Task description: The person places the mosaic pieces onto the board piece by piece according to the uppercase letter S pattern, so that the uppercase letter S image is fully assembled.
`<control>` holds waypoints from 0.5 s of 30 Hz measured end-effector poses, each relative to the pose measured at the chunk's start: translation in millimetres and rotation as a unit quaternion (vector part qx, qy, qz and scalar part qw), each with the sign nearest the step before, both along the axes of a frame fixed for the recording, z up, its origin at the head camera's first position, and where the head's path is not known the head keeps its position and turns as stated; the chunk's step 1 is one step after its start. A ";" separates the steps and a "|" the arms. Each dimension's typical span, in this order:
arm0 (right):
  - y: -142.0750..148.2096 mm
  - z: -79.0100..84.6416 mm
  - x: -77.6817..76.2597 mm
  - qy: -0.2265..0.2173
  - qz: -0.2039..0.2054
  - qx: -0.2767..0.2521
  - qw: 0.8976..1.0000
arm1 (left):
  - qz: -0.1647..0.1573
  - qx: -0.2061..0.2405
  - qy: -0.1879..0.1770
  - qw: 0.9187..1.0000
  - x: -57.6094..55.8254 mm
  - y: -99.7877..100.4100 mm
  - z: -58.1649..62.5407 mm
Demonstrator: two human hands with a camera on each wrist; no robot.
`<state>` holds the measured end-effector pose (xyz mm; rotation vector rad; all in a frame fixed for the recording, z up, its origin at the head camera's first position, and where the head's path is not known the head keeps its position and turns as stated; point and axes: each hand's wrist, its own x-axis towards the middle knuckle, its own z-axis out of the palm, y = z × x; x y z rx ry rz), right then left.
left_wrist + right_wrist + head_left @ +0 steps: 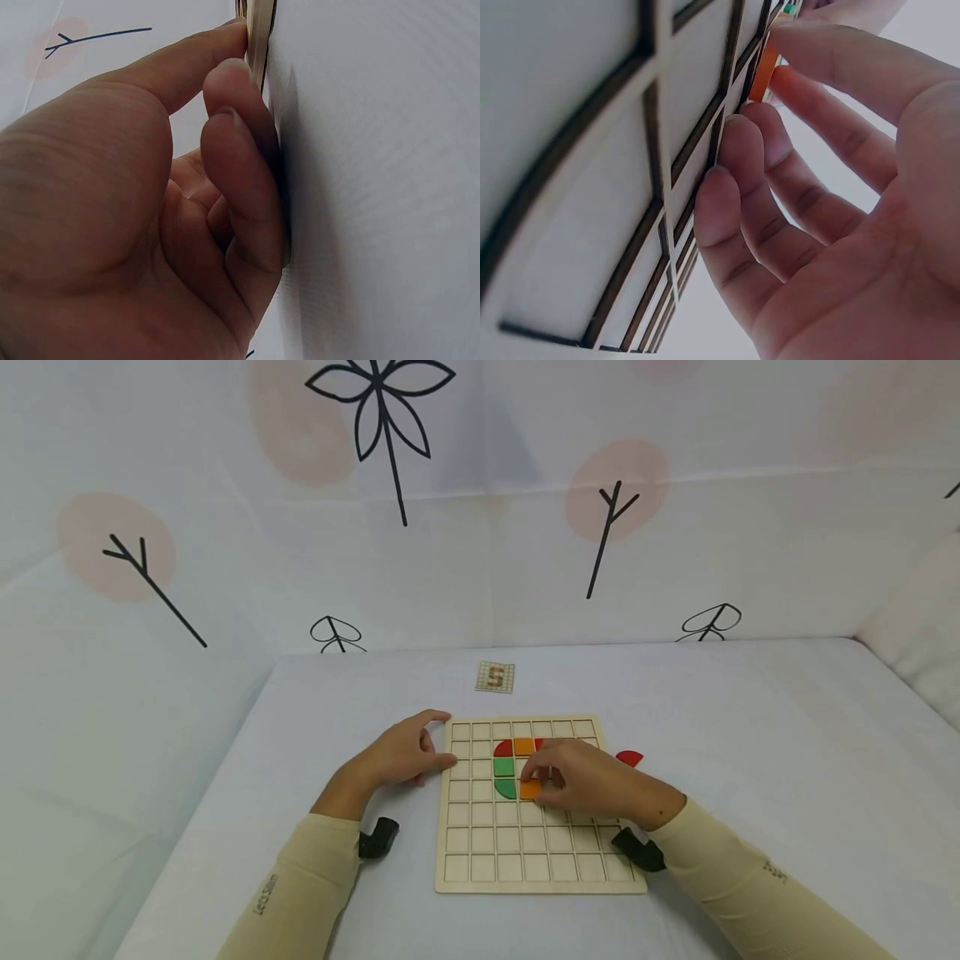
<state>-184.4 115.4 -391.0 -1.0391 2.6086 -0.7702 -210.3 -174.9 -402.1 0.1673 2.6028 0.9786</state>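
Observation:
A wooden grid board (517, 887) lies flat on the table. Thumb and index finger of my left hand (405, 749) touch its left edge near the far corner, spread apart; the other fingers curl beneath the palm. My right hand (592, 777) pinches an orange square tile (531, 789) between thumb and index finger, tilted close over the grid in the right wrist view. Beside it sit a green quarter-round tile (506, 788) and a green square tile (504, 767). Farther up are a red quarter-round tile (503, 748), another orange square (523, 746) and a red tile (538, 744) partly hidden by the right hand.
A small pattern card (495, 677) with an S-shaped figure lies beyond the board. Off the board's right side is a loose red quarter-round tile (629, 758), near the right wrist. White cloth (765, 727) covers the table, and a patterned cloth hangs behind.

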 end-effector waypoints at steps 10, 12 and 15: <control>-0.4 -1.5 -0.1 0.010 -0.001 0.002 1.000 | -0.005 -0.002 0.001 1.000 -0.9 -0.5 0.3; -0.7 -1.5 -0.1 0.011 0.000 0.003 1.000 | -0.005 -0.002 0.001 1.000 -1.2 -0.6 0.0; -1.4 -1.3 0.0 0.010 0.000 0.004 1.000 | -0.005 -0.004 0.002 1.000 -1.6 -0.7 -0.6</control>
